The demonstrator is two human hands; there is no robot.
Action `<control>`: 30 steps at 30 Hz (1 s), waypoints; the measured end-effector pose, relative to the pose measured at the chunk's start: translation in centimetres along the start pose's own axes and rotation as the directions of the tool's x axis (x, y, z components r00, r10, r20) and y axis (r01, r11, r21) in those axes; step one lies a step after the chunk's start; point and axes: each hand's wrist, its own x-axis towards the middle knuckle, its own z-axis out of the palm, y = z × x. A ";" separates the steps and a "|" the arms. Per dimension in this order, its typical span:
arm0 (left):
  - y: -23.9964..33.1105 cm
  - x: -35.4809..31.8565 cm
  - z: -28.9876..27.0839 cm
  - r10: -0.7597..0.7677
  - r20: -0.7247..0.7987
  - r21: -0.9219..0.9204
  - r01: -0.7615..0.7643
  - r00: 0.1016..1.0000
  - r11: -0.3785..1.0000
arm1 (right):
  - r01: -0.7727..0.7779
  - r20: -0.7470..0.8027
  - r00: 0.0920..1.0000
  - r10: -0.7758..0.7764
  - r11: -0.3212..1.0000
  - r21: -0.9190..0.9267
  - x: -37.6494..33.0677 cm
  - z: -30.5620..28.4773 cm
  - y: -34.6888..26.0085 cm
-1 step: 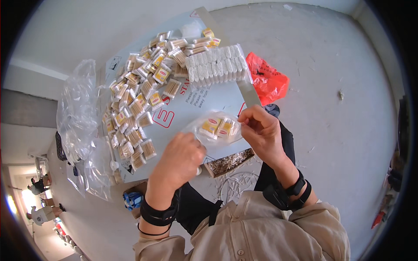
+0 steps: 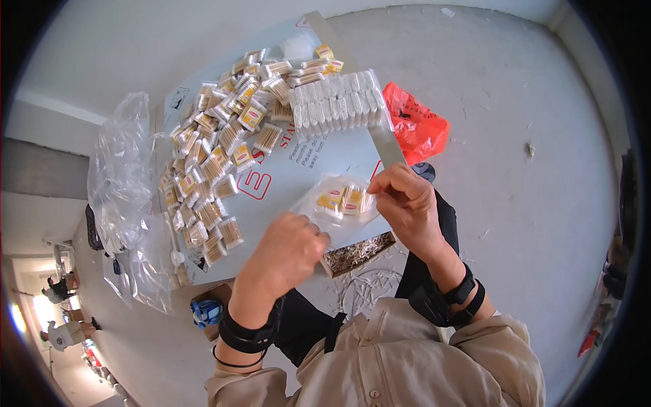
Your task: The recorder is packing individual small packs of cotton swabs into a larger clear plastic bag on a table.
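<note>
Between my hands is a clear plastic bag (image 2: 320, 209) with two small packs of cotton swabs (image 2: 344, 201) inside, wooden sticks and yellow labels showing. My right hand (image 2: 405, 203) pinches the bag's right edge with thumb and fingertips. At the bag's lower left, my left hand (image 2: 285, 251) is closed on the plastic, its fingertips turned away from view. To the left spreads a loose heap of similar swab packs (image 2: 234, 136). Beyond the bag lies a clear-wrapped block of white-tipped swab packs in rows (image 2: 337, 104).
Under everything is a pale printed board (image 2: 271, 220). A red plastic bag (image 2: 415, 125) hangs by its right edge, and a large clear plastic sheet (image 2: 122, 183) at its left. Below the near edge stands a cardboard box of loose sticks (image 2: 358, 255); more sticks (image 2: 366, 285) litter the floor.
My left hand has shifted slightly to the right and nearer to me. The bag and its two packs have tilted a little; my right hand stays almost in place.
</note>
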 end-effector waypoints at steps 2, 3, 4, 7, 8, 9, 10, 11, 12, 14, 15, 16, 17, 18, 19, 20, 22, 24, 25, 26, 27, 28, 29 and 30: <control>1.5 0.2 0.3 -0.064 0.063 0.076 0.060 0.996 0.995 | 0.330 0.118 0.944 -0.309 0.902 -0.278 0.5 -0.7 0.2; 1.9 0.3 -0.1 -0.128 0.063 0.067 0.124 0.990 0.990 | 0.304 0.147 0.951 -0.271 0.909 -0.286 0.5 -0.8 -0.4; 2.0 0.3 0.0 -0.125 0.063 0.060 0.121 0.990 0.991 | 0.299 0.147 0.953 -0.266 0.908 -0.292 0.3 -0.7 -0.5; 2.0 0.3 0.4 -0.189 0.114 -0.170 0.207 0.975 0.964 | 0.268 0.212 0.960 -0.182 0.816 -0.512 -0.8 0.3 -1.3; 1.7 0.5 1.2 -0.179 0.023 -0.399 0.173 0.984 0.900 | 0.277 0.223 0.957 -0.186 0.817 -0.506 -0.9 0.7 -1.5; 1.3 0.9 2.0 -0.180 -0.069 -0.608 0.102 0.981 0.787 | 0.268 0.207 0.960 -0.186 0.821 -0.504 -1.1 0.9 -1.4; 0.9 1.5 2.5 -0.183 -0.070 -0.611 0.104 0.981 0.785 | 0.259 0.191 0.964 -0.186 0.825 -0.502 -1.2 1.0 -1.3; 0.6 2.5 2.9 -0.191 -0.040 -0.628 0.125 0.981 0.768 | 0.257 0.195 0.964 -0.182 0.823 -0.506 -1.2 0.9 -1.3; 0.3 3.4 3.5 -0.203 -0.010 -0.643 0.150 0.979 0.751 | 0.204 0.167 0.976 -0.139 0.854 -0.479 -1.1 0.8 -1.4; -0.3 5.5 6.5 -0.156 0.096 -0.532 0.183 0.983 0.827 | 0.149 0.147 0.985 -0.092 0.881 -0.449 -1.2 0.7 -1.5; -0.7 6.1 7.6 -0.117 0.206 -0.403 0.193 0.971 0.895 | 0.140 0.147 0.986 -0.083 0.888 -0.438 -1.2 0.7 -1.7; -1.2 6.2 8.4 -0.126 0.204 -0.401 0.200 0.971 0.894 | 0.132 0.147 0.986 -0.075 0.896 -0.425 -1.2 0.7 -1.7; -1.4 6.4 8.7 -0.092 0.133 -0.310 0.130 0.987 0.942 | 0.131 0.149 0.986 -0.073 0.895 -0.427 -1.3 0.6 -1.7; -1.5 6.6 9.0 -0.052 0.067 -0.211 0.065 0.996 0.975 | 0.104 0.143 0.989 -0.047 0.904 -0.415 -1.3 0.5 -1.7; -1.6 6.7 9.2 -0.055 0.066 -0.212 0.068 0.996 0.975 | 0.077 0.139 0.990 -0.022 0.912 -0.402 -1.4 0.4 -1.6; -1.3 7.2 8.5 -0.144 0.085 -0.232 0.160 0.986 0.960 | 0.074 0.137 0.990 -0.020 0.911 -0.405 -1.4 0.2 -1.4; -0.8 8.2 6.8 -0.230 0.108 -0.252 0.250 0.967 0.935 | 0.027 0.094 0.996 0.008 0.928 -0.370 -1.4 -0.1 -0.9; -0.4 8.9 5.4 -0.245 0.283 -0.206 0.308 0.927 0.929 | 0.021 0.071 0.997 0.006 0.931 -0.364 -1.3 -0.3 -0.9; -0.5 8.9 5.9 -0.246 0.284 -0.208 0.309 0.927 0.928 | 0.016 0.046 0.999 0.001 0.933 -0.358 -1.3 -0.4 -0.9; -0.7 8.5 6.8 -0.225 0.159 -0.199 0.254 0.961 0.946 | 0.020 0.051 0.999 -0.002 0.934 -0.356 -1.2 -0.5 -1.0; -1.1 8.1 8.0 -0.199 0.034 -0.183 0.201 0.979 0.962 | 0.029 0.056 0.998 -0.010 0.936 -0.350 -1.1 -0.3 -1.0; -1.4 8.0 9.5 -0.206 0.033 -0.179 0.208 0.978 0.961 | 0.038 0.061 0.998 -0.018 0.939 -0.343 -1.1 -0.2 -1.1; -1.8 7.7 11.1 -0.245 -0.006 -0.247 0.236 0.970 0.940 | 0.047 0.077 0.997 -0.023 0.943 -0.330 -1.0 0.1 -1.2; -1.9 7.6 11.5 -0.280 -0.045 -0.316 0.253 0.959 0.915 | 0.051 0.070 0.997 -0.029 0.940 -0.337 -1.0 0.2 -1.1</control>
